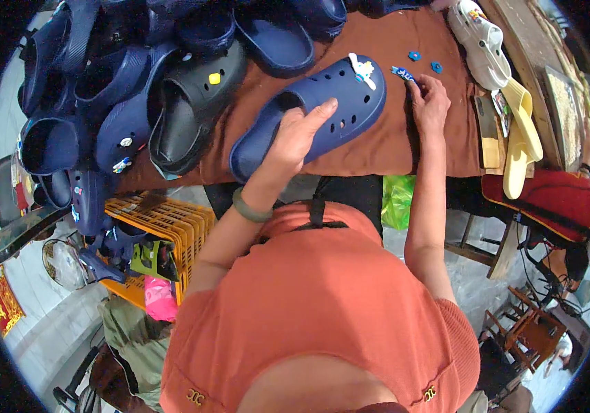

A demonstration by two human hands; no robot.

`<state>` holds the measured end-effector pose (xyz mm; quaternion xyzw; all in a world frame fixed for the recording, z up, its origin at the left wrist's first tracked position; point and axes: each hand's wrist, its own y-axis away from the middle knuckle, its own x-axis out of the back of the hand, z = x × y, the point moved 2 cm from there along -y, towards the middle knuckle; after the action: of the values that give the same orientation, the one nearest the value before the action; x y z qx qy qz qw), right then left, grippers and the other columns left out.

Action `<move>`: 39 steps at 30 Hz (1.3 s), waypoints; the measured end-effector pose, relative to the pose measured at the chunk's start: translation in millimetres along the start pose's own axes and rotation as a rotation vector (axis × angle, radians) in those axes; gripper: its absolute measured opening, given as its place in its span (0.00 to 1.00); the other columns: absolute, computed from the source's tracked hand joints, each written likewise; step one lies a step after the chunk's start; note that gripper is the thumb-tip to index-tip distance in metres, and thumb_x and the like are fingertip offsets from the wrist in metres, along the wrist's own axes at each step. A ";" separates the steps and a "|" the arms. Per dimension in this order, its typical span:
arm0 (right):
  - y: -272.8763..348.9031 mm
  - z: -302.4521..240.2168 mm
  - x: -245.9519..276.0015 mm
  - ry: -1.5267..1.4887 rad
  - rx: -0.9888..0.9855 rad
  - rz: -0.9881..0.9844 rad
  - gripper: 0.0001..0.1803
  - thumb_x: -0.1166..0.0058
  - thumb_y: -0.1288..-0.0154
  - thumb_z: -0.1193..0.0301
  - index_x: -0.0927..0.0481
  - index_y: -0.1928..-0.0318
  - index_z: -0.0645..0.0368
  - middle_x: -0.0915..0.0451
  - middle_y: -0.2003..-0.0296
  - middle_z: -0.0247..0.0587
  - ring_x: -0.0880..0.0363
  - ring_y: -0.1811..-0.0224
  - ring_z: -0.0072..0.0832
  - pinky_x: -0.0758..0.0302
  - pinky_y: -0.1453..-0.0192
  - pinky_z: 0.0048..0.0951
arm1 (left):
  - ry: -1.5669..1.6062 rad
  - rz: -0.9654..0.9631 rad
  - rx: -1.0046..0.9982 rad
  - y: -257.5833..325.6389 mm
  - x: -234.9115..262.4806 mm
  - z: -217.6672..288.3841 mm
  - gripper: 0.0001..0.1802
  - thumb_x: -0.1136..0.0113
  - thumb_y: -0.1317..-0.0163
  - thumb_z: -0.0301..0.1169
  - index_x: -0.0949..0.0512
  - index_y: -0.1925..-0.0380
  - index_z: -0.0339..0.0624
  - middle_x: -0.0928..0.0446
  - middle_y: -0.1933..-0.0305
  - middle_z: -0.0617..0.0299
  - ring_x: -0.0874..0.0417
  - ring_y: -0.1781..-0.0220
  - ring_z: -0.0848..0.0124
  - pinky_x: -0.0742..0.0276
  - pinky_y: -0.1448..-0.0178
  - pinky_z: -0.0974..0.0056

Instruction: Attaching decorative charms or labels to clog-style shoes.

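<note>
A navy blue clog point(336, 103) with round holes lies slanted on the brown cloth, toe to the upper right. A white charm with colored bits point(362, 69) sits on its toe. My left hand point(296, 134) grips the clog, thumb on the upper and fingers down in the foot opening. To the right of the toe, my right hand point(430, 102) has its fingers bent together at one end of a small blue charm with white lettering point(402, 73). Two small blue flower-like charms point(414, 56) lie just beyond that hand.
Many navy clogs point(112, 82) are heaped at the left and back, beside a black clog with a yellow charm point(195, 103). At the right are a white clog point(482, 51) and a pale yellow slipper point(523, 134). An orange crate point(188, 224) stands below the table's left side.
</note>
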<state>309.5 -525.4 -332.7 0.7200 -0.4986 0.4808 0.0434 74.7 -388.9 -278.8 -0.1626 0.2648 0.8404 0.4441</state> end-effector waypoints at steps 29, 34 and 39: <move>-6.3 -118.2 4.3 -0.222 0.313 -0.391 0.07 0.41 0.44 0.65 0.17 0.65 0.51 0.19 0.66 0.32 0.27 0.53 0.32 0.44 0.40 0.38 | -0.115 -0.223 -0.048 -1.5 0.2 -8.8 0.19 0.46 0.36 0.32 0.29 0.48 0.31 0.25 0.52 0.60 0.24 0.53 0.74 0.26 0.47 0.67; -7.2 -117.0 9.4 -0.180 0.435 -0.362 0.06 0.41 0.43 0.66 0.17 0.66 0.51 0.20 0.65 0.31 0.28 0.53 0.30 0.44 0.40 0.38 | -0.153 -0.209 -0.065 -1.5 -0.3 -7.9 0.18 0.45 0.36 0.33 0.28 0.50 0.34 0.23 0.54 0.61 0.23 0.54 0.74 0.26 0.48 0.67; -8.6 -126.1 28.4 -0.110 0.642 -0.430 0.09 0.42 0.43 0.68 0.16 0.60 0.49 0.21 0.62 0.30 0.29 0.50 0.32 0.44 0.38 0.42 | -0.153 -0.229 -0.044 -0.1 -0.4 -5.8 0.20 0.47 0.35 0.32 0.31 0.47 0.30 0.26 0.51 0.59 0.25 0.51 0.73 0.27 0.45 0.66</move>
<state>235.3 -471.9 -240.9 0.8098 -0.1619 0.5529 -0.1110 75.3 -392.6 -283.3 -0.1368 0.1911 0.7998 0.5524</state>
